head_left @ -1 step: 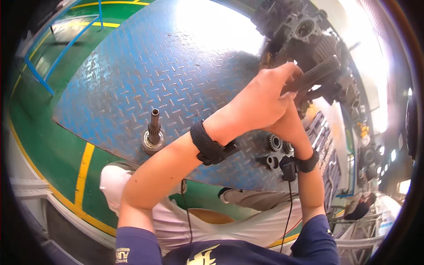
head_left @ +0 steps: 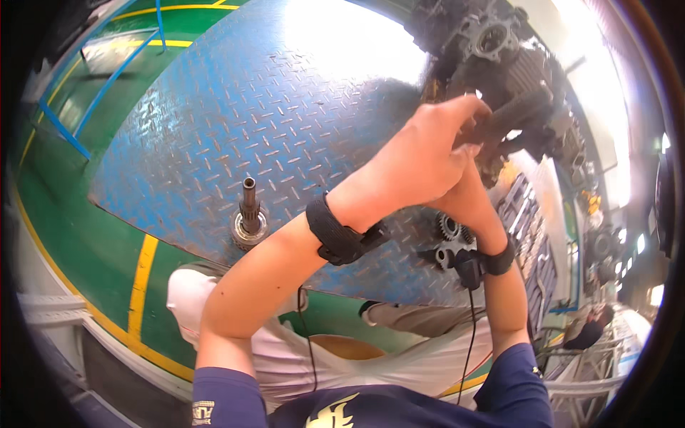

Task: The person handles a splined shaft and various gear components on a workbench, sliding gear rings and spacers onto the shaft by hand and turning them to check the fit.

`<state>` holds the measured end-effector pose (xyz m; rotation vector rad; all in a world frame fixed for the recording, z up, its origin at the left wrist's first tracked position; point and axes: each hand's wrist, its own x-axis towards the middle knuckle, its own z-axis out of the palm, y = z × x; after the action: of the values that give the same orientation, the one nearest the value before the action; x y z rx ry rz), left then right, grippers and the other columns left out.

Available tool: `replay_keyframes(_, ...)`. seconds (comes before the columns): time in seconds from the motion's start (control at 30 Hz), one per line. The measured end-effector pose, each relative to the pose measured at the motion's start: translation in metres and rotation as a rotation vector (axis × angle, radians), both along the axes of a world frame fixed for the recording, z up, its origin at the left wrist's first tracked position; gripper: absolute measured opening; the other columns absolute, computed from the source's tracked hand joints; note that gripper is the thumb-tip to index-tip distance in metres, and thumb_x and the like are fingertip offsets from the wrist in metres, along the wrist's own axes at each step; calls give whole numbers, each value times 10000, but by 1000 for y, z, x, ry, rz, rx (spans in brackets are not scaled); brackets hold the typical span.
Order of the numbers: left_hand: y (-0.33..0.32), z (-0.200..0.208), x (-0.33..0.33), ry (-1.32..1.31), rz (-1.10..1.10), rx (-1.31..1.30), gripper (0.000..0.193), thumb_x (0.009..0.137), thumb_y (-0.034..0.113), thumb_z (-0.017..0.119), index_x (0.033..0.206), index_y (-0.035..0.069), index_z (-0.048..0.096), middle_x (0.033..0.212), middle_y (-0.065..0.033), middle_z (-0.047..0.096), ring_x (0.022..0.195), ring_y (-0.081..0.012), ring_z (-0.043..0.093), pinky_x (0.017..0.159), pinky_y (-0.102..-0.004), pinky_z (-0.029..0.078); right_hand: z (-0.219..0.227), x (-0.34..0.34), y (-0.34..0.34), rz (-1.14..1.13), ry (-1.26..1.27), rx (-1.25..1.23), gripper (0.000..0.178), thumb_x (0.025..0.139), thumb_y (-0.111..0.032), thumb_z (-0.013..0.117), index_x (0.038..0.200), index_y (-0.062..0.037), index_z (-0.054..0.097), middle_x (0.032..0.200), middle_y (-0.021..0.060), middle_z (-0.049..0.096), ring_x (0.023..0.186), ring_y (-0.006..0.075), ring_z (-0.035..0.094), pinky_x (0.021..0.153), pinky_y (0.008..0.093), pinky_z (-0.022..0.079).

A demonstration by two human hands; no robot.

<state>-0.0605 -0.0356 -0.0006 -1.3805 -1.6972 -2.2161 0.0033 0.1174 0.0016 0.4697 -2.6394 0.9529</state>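
My left hand (head_left: 435, 146) reaches across to the far right of the blue tread-plate table (head_left: 285, 132). Its fingers are curled round a long dark metal shaft (head_left: 524, 105), blurred, pointing up and away to the right. My right hand (head_left: 467, 196) comes up from below, mostly hidden behind my left; its fingers do not show. Beyond both hands stands a dark, greasy machine housing (head_left: 492, 41) with a round flanged opening. Beside my right wrist, several toothed gears (head_left: 448, 227) lie on the plate.
A geared shaft with a bearing (head_left: 250, 214) stands upright near the table's front-left edge. Metal tools and small parts lie on a tray (head_left: 528, 214) to the right. A blue rail (head_left: 107, 78) stands at the far left. Thin cables hang from my wristbands.
The dark shaft has shifted and turned slightly, its ridged surface now smeared by motion. Both hands stay at nearly the same place; the whole view has moved a little.
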Motion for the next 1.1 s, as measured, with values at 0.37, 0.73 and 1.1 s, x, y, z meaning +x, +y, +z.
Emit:
replay_keyframes(0.37,7,11,8,-57,152,-99,242,927,-54,642,1167,-60,607,969,-113,721,885,-165,720,745,-285,575,-17,31,22,-6,-113,6,853,719,-100,869,1453,-8,445,1388,193,491,1198,343,543,1015,398,469)
replay_keyframes(0.73,16,19,33,-133,226,-170,267,895,-90,686,1161,-70,667,965,-84,732,908,-135,703,807,-268,570,-26,112,74,-45,-175,-130,701,792,-79,776,1424,-20,477,1349,194,503,1259,391,516,1069,418,434)
replay_keyframes(1.1,24,18,51,-116,289,-35,300,871,-90,686,1163,-124,626,977,-218,722,889,-319,736,879,-420,593,-53,119,86,-29,-11,-131,620,809,-119,761,1358,8,504,1262,182,543,1120,374,549,987,430,461)
